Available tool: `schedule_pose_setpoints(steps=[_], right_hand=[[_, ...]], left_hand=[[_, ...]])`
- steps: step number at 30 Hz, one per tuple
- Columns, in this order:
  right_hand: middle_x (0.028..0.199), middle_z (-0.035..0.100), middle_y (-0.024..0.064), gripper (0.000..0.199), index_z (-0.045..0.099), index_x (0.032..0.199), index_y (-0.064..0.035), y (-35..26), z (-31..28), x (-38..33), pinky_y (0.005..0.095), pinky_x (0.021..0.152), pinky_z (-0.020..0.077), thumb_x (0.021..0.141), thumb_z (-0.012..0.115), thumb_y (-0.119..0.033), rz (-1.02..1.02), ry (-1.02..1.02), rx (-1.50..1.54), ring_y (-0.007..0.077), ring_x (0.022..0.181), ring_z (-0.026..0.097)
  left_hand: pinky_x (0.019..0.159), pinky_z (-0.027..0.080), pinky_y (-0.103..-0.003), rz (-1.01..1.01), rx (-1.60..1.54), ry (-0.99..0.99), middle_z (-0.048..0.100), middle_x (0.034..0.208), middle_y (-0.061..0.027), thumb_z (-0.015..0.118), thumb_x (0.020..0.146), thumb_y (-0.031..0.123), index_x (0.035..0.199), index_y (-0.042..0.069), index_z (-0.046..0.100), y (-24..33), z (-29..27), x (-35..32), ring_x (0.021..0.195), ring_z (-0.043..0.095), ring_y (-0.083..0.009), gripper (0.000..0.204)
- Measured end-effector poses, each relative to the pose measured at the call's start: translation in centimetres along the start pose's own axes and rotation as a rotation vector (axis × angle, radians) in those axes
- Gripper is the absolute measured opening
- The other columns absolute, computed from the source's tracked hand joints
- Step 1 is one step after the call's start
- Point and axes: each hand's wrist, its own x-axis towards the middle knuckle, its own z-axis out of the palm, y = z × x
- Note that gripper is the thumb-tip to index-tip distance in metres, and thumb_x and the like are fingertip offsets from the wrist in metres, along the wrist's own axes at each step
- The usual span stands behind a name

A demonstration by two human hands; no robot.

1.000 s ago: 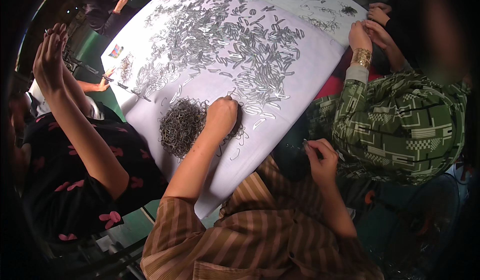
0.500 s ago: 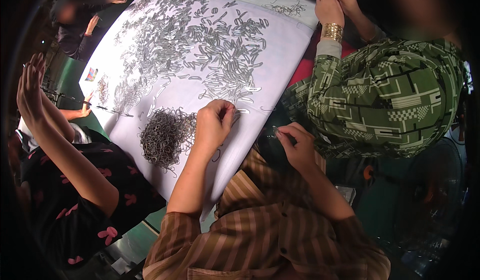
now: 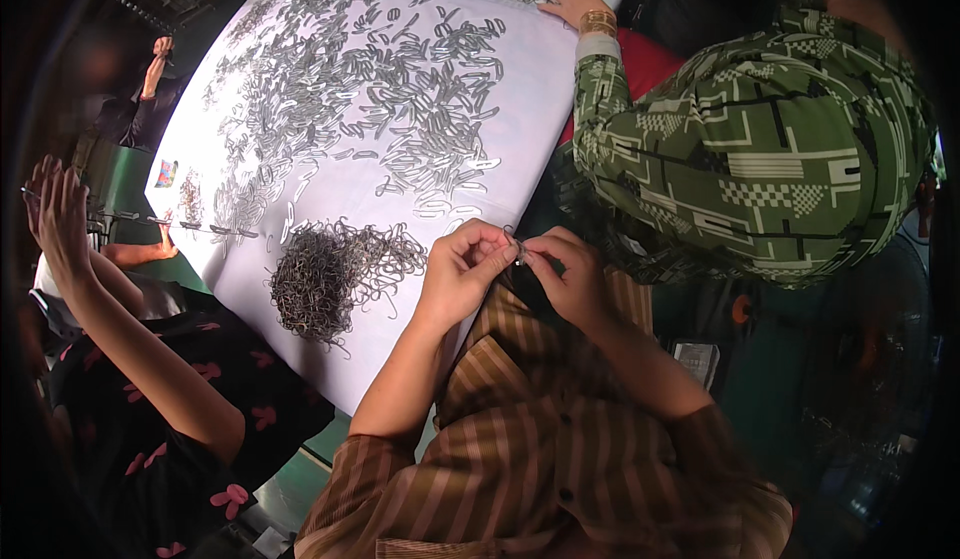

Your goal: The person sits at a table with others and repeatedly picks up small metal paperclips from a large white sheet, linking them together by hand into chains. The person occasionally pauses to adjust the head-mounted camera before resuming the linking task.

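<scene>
My left hand (image 3: 465, 271) and my right hand (image 3: 568, 277) meet just off the table's right edge, above my lap. Both are closed in a pinch, fingertips almost touching. Between them is a small metal piece (image 3: 518, 249) with a thin curved wire at its top; the fingers cover much of it, so its exact shape is unclear. Left of my left hand, a dense heap of dark wire hooks (image 3: 312, 284) lies on the white table covering (image 3: 340, 184), with looser hooks (image 3: 385, 254) spreading to its right. Beyond lie many flat oval metal clips (image 3: 430, 129).
A person in a green patterned top (image 3: 740, 159) sits at the right, one hand (image 3: 575, 4) on the table. At the left, a person in a black top with pink shapes (image 3: 190, 389) raises a hand (image 3: 60, 219). Other people's hands show at the far left.
My left hand has come off the table, moving right and down to meet my right hand, which has moved left and up slightly. The person at the right has lowered a hand to the table.
</scene>
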Motion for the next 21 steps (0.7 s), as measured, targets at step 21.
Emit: schedule_pose_setpoints(steps=[21], right_hand=[[0.081, 0.061, 0.0113, 0.007, 0.063, 0.088, -0.0011, -1.4, -3.6, -1.5, 0.0356, 0.062, 0.0488, 0.082, 0.064, -0.002, -0.046, 0.048, -0.144, 0.0288, 0.071, 0.062]], left_hand=[[0.054, 0.042, -0.017, -0.123, -0.046, 0.113, 0.062, 0.073, -0.0015, 0.063, 0.088, 0.003, 0.086, -0.001, 0.06, 1.8, 4.8, -1.4, 0.061, 0.055, -0.0044, 0.006]])
